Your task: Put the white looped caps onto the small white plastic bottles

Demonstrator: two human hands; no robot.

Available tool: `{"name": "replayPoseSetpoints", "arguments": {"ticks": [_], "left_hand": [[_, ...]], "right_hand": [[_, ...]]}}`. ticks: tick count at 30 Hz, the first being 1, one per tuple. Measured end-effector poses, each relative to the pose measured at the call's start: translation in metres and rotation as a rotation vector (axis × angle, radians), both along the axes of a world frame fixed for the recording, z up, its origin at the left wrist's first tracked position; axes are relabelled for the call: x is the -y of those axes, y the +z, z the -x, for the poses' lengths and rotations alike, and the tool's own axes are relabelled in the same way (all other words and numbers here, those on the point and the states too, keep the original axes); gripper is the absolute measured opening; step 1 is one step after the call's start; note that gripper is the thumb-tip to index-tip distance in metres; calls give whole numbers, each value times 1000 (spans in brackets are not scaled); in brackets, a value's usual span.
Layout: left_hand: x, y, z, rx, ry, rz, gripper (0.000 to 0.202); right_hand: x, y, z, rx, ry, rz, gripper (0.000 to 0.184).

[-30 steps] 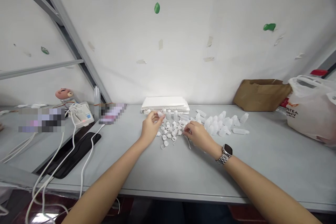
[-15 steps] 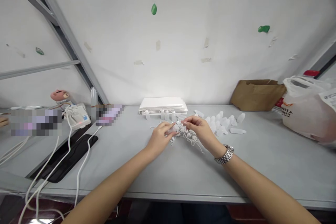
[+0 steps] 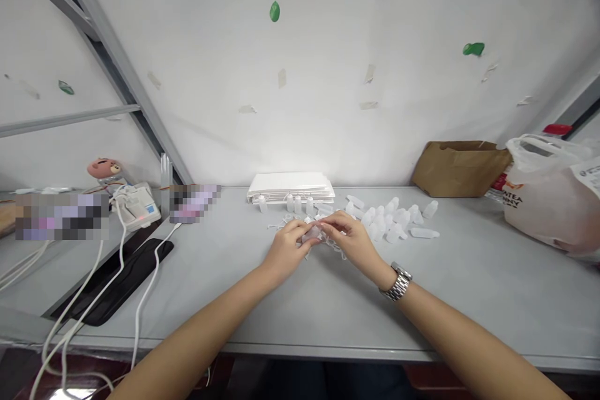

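Observation:
My left hand [image 3: 285, 251] is closed round a small translucent plastic bottle [image 3: 310, 234], held just above the table. The fingertips of my right hand [image 3: 355, 240] are pinched together at the top of that bottle. Whatever sits between them is hidden by the fingers. Under and beside both hands lies a heap of white caps with thin cords [image 3: 335, 249], partly covered by my right hand. Several loose translucent bottles [image 3: 382, 222] are scattered to the right of my hands. Behind them a few capped bottles [image 3: 297, 204] stand upright in a row.
A stack of white card sheets [image 3: 290, 184] lies against the wall. A brown paper bag [image 3: 457, 169] and a white plastic bag [image 3: 544, 200] stand at the right. On the left are a black tray-like object [image 3: 117, 284], white cables [image 3: 152, 281] and a power strip [image 3: 138, 206].
My right hand has moved slightly left from over the corded caps to the bottle's top. The left hand still holds the bottle, nearly in the same place.

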State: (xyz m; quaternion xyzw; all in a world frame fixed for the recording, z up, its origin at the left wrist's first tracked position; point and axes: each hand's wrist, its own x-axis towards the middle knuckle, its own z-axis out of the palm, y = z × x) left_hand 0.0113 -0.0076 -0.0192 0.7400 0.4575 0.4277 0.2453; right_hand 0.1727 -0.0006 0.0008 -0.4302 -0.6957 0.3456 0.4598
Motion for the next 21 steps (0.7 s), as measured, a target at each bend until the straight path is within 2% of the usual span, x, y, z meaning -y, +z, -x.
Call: {"name": "replayPoseSetpoints", "arguments": {"ticks": [5,7,10,15,19,21], "left_hand": [[2,3,0,82,57,109,55],[3,4,0,84,63,111,59],[3,3,1,72,52,55,55],[3,2,2,-8,36,-109,34],[0,4,4,-3,109,-183,28],[-3,5,6,9,165,-206,26]], "right_hand": [[4,-1,1,81,1,-52,21],[4,-2,1,92,14,-60,20],[4,-2,0,97,43,-55,21],[-3,3,-5,137,87,-57,25],[-13,9,-16,155,-53,20,31],[-15,10,-20,284,-131,81,27]]}}
